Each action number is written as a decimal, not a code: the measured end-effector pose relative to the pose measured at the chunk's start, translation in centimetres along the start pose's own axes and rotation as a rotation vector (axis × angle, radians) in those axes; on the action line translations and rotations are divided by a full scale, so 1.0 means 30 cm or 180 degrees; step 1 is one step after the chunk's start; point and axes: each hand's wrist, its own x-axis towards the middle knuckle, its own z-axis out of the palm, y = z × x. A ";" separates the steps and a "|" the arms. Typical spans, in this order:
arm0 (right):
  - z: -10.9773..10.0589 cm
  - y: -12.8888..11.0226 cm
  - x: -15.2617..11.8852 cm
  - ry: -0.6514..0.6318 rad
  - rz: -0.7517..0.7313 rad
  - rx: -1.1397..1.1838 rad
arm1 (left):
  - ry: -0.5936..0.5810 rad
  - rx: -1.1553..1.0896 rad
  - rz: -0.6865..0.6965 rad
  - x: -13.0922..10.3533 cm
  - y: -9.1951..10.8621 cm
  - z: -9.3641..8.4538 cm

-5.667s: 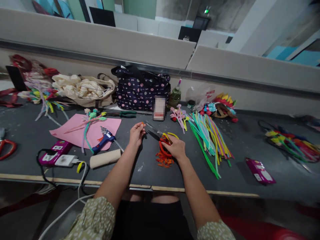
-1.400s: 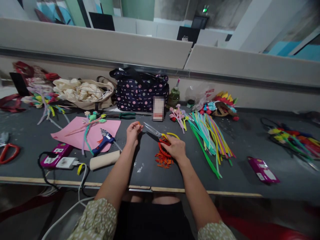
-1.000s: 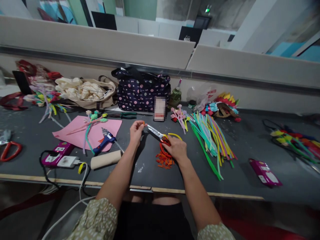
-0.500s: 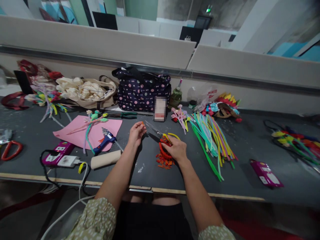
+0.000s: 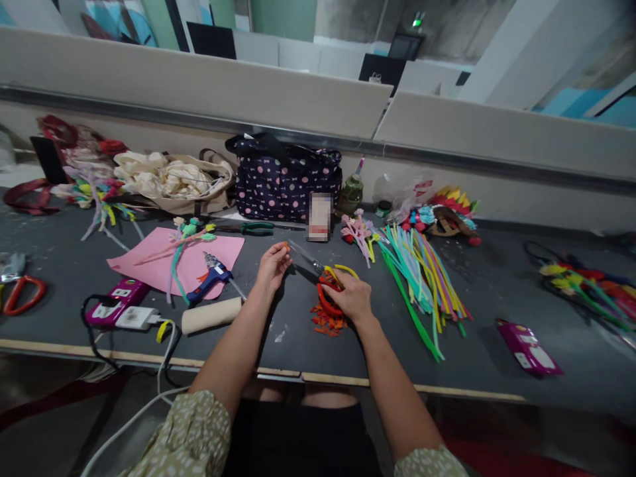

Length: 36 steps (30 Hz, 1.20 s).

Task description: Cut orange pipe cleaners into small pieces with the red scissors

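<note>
Pinched in the fingertips of my left hand point(image 5: 274, 266) is a small orange piece point(image 5: 287, 246), its exact kind too small to make out. My right hand point(image 5: 352, 295) grips scissors point(image 5: 332, 298) with red and yellow handles, their blades pointing up and left. The blade tips reach the orange piece at my left fingertips. Below the scissors, a pile of small orange cut pieces point(image 5: 328, 324) lies on the dark table. To the right of my right hand is a bundle of coloured pipe cleaners point(image 5: 422, 271).
Left of my arms are a blue glue gun point(image 5: 211, 275) on pink paper point(image 5: 154, 262), a cardboard-coloured roll point(image 5: 211, 316) and a purple power strip point(image 5: 119, 303) with cables. A polka-dot bag point(image 5: 283, 182) stands behind. Another purple box point(image 5: 529, 348) lies far right.
The scissor blades have closed in on the orange piece at my left fingertips. Both hands stay in almost the same place; the view has shifted slightly.
</note>
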 end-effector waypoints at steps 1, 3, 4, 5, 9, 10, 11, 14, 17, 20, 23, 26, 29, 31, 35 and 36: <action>0.001 0.001 -0.001 -0.0008 -0.0017 0.0012 | 0.0018 -0.0028 -0.0004 0.001 0.000 -0.002; 0.003 0.002 -0.002 -0.0047 -0.0064 0.0039 | 0.0041 -0.0090 -0.0022 0.004 -0.001 -0.005; 0.003 0.003 -0.003 -0.0073 -0.0082 0.0048 | 0.0037 -0.0118 -0.0027 0.006 -0.001 -0.007; 0.004 0.003 -0.003 -0.0100 -0.0088 0.0049 | 0.0022 -0.0138 -0.0024 0.007 -0.001 -0.009; 0.001 0.003 -0.002 -0.0188 -0.0050 0.0016 | -0.0026 -0.0088 0.0023 0.005 -0.001 -0.010; 0.000 0.002 -0.002 -0.0193 -0.0047 0.0006 | -0.0023 -0.0061 0.0031 0.003 0.000 -0.008; -0.001 0.002 -0.001 -0.0190 -0.0047 -0.0008 | -0.0020 -0.0035 0.0036 0.002 0.002 -0.007; -0.007 0.001 0.001 -0.0187 -0.0042 -0.0056 | -0.0002 0.0017 0.0012 -0.002 0.006 -0.002; -0.011 -0.002 0.002 -0.0207 -0.0036 -0.0089 | 0.0052 0.0058 -0.0047 -0.003 0.007 0.001; -0.013 -0.003 0.001 -0.0220 -0.0049 -0.0122 | 0.0113 0.0109 -0.0059 -0.002 0.003 0.000; -0.012 -0.004 0.000 -0.0216 -0.0049 -0.0132 | 0.0161 0.0139 -0.0052 -0.001 -0.002 -0.001; -0.011 -0.004 0.000 -0.0219 -0.0051 -0.0106 | 0.0207 0.0124 -0.0045 -0.002 -0.003 0.001; -0.010 -0.004 0.000 -0.0215 -0.0045 -0.0080 | 0.0235 0.0064 -0.0042 -0.003 0.001 0.005; -0.009 -0.004 0.000 -0.0190 -0.0031 -0.0055 | 0.0226 0.0010 -0.0071 -0.003 0.003 0.006; -0.004 -0.002 -0.002 -0.0183 -0.0027 -0.0021 | 0.0202 -0.0056 -0.0150 -0.001 0.004 0.003; -0.003 -0.001 -0.002 -0.0190 -0.0027 -0.0015 | 0.0200 -0.0069 -0.0166 -0.001 0.004 0.003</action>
